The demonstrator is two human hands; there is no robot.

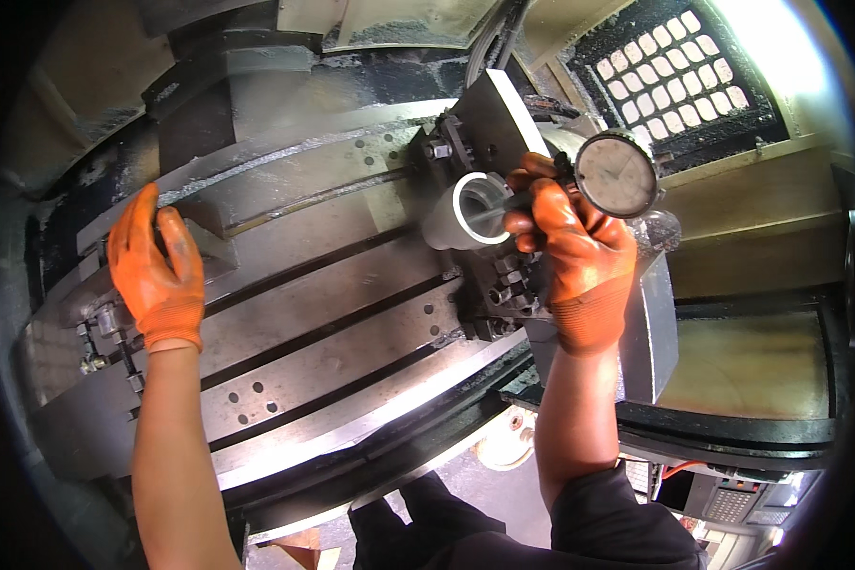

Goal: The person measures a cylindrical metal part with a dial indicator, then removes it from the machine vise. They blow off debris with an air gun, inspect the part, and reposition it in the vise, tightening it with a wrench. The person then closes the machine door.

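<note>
Bare forearms come up from the near edge, both ending in orange gloves. On the right, the right hand point(568, 249) holds a dial gauge point(617, 174) with a round pale face; its fingers point(527, 224) are closed around the dark stem below the dial, and the thin probe of the gauge reaches left into the open mouth of a grey metal sleeve point(467, 213). This sleeve is clamped in a dark fixture point(489, 123) that stands on the far right part of the slotted machine table point(332, 304), a large steel plate with long dark grooves and small holes. On the left, well apart from the gauge, the left hand point(158, 271) rests flat on a steel block point(214, 249) on that table, fingers spread open and holding nothing. Small bolts point(100, 328) sit just beside its wrist.
</note>
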